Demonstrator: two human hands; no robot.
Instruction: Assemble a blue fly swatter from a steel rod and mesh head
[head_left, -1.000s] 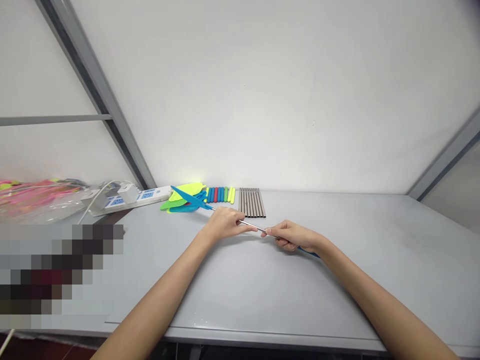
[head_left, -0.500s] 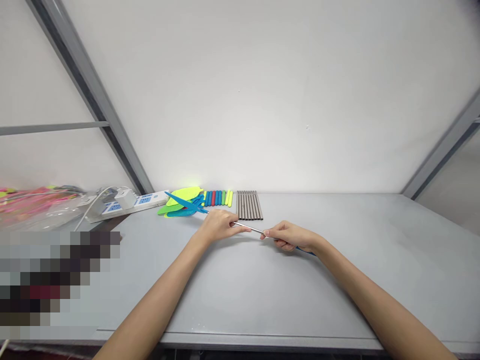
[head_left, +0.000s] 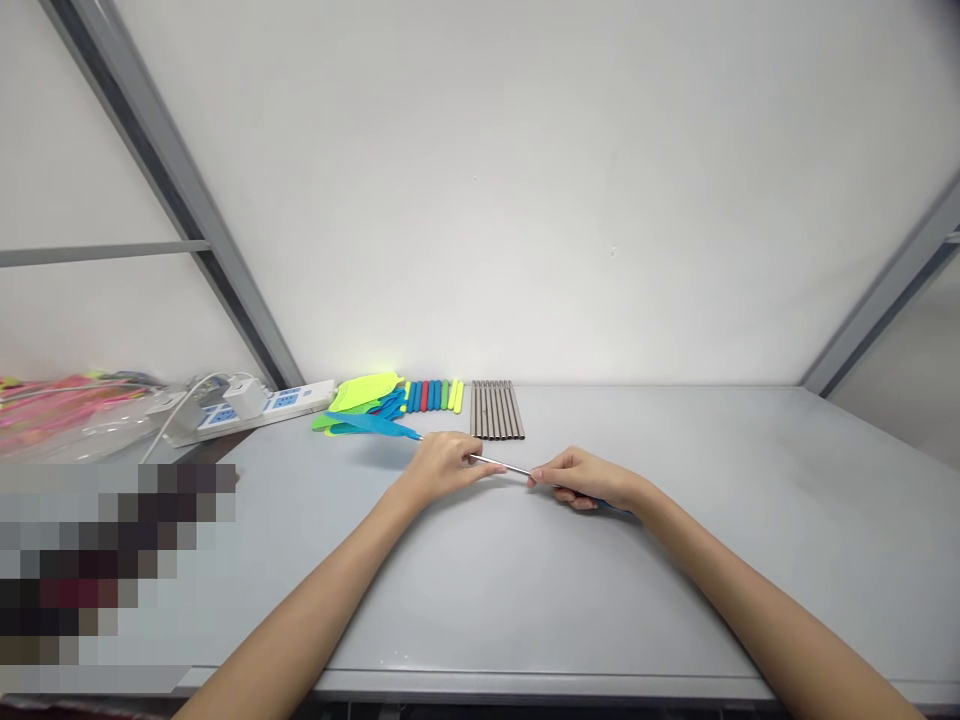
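Note:
A fly swatter [head_left: 379, 426] with a blue flat head and a thin metal rod spans both hands above the grey table. My left hand [head_left: 444, 466] is closed round the rod close to the head, its thumb stretched along the metal. Farther right, my right hand [head_left: 589, 477] grips the other end, where a bit of blue handle shows under the wrist. A short length of bare rod is visible between the hands. Behind my left hand lie several metal tubes [head_left: 497, 411] side by side, with coloured handle grips [head_left: 435, 396] in a row beside them.
Yellow, green and blue swatter heads [head_left: 369, 390] are piled at the back left. Near them sits a white power strip [head_left: 311, 399] with plugs and a cable. Plastic bags with pink items [head_left: 75, 410] lie at far left. A white wall [head_left: 540, 200] closes off the back.
The swatter's blue head has dropped a little and turned so its flat side shows more. Both hands sit slightly lower, still gripping it.

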